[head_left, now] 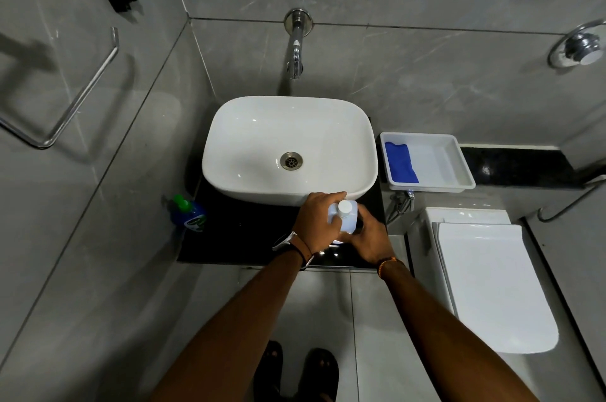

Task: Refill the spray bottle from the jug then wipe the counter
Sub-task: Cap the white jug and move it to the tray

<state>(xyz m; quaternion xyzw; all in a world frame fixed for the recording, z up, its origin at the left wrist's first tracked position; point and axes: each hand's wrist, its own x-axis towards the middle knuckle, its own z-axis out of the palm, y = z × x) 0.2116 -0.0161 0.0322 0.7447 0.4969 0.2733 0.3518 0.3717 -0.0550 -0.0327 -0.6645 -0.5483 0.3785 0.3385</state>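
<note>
A black counter (pixel 236 237) carries a white basin (pixel 262 139), with a white tray (pixel 459 152) to its right holding a blue cloth (pixel 400 162). Just in front of the basin, the left hand (pixel 318 221) wraps its fingers round the left side of the capped jug (pixel 348 219). The right hand (pixel 370 241) curls round its lower right.

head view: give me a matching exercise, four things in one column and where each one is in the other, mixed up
Things:
1. jug
2. blue cloth
3. green-capped bottle
4. tap

Places:
a. in the white tray
b. on the wall above the basin
c. gripped by the left hand and right hand
d. left of the basin, by the side wall

Pairs: 1-c, 2-a, 3-d, 4-b
</note>
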